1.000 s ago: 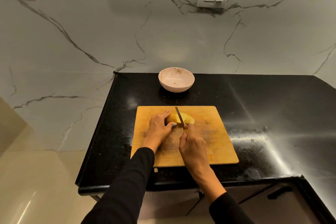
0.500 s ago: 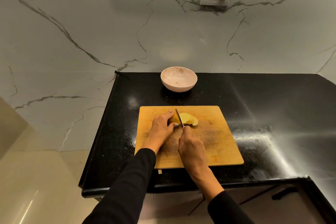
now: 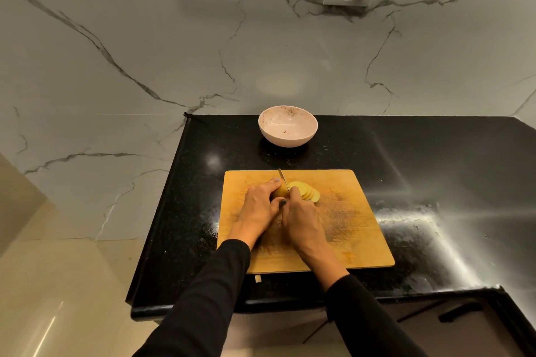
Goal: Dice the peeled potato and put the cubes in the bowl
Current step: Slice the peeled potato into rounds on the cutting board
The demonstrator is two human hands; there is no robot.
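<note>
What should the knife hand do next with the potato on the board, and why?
Probably press the knife down for another slice: the left hand holds an uncut potato end, round slices lie fanned to the blade's right, and the bowl holds no cubes.

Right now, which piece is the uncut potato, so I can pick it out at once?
Start at the wooden cutting board on the black counter. At its far middle, the left hand grips the uncut potato, left of the knife blade. The fanned flat slices lie right of the blade; this piece is one rounded chunk.
</note>
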